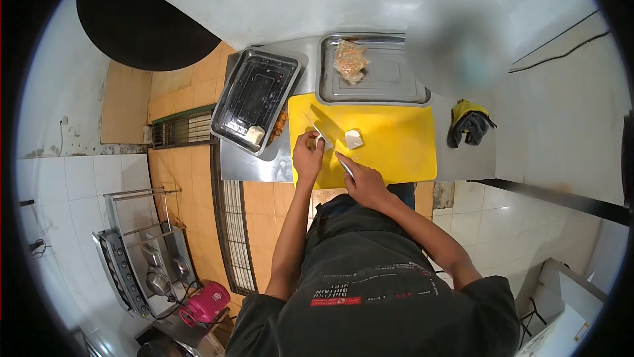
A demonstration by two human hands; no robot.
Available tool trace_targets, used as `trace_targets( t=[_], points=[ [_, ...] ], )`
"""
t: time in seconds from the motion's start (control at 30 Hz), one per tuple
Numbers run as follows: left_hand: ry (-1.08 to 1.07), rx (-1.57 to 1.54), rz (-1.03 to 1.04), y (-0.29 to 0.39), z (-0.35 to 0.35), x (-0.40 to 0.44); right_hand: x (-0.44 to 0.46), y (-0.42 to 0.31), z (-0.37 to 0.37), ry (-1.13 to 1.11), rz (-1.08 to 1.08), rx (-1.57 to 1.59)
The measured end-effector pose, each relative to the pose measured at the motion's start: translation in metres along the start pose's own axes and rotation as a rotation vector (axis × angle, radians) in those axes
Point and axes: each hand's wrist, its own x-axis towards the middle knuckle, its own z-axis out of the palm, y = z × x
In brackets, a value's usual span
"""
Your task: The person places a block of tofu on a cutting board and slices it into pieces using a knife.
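My right hand (pixel 364 184) is closed around the handle of a knife (pixel 319 130), whose blade points up and left over the yellow cutting board (pixel 403 152). The fingers of my left hand (pixel 308 159) are pinched beside the blade, on a small white piece (pixel 318 141) that they partly hide. Just right of the blade, a white block (pixel 353 139) sits on the board, apart from both hands. I cannot tell what food the white pieces are.
Left of the board, a dark tray (pixel 228 107) contains another white block (pixel 255 134). Orange-brown food (pixel 278 126) shows beside it. Behind the board, a metal tray (pixel 396 96) bears a plastic bag of food (pixel 351 62). A grey and yellow cloth (pixel 470 123) lies right.
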Motion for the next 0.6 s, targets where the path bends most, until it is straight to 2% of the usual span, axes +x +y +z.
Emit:
trace_targets(
  t=[0.1, 0.3, 0.4, 0.53, 0.57, 0.6],
  points=[
    [-0.036, -0.016, -0.062, -0.001, 0.0, 0.001, 0.004, 0.0, 0.002, 0.006, 0.004, 0.0],
    [-0.023, -0.002, -0.015, -0.002, -0.002, 0.001, 0.012, -0.001, 0.004, -0.036, 0.055, 0.0],
    [0.026, -0.031, 0.056, -0.005, 0.002, 0.001, 0.012, 0.002, 0.008, 0.058, -0.012, -0.002],
    [-0.061, -0.136, -0.156, -0.005, 0.001, 0.001, 0.013, 0.007, 0.01, 0.039, -0.003, 0.0],
    [-0.037, -0.061, -0.046, -0.006, 0.001, 0.002, 0.013, 0.007, 0.01, 0.032, 0.003, -0.002],
    [-0.034, -0.062, -0.048, -0.003, 0.0, 0.002, 0.014, 0.007, 0.011, 0.02, 0.006, -0.004]
  ],
)
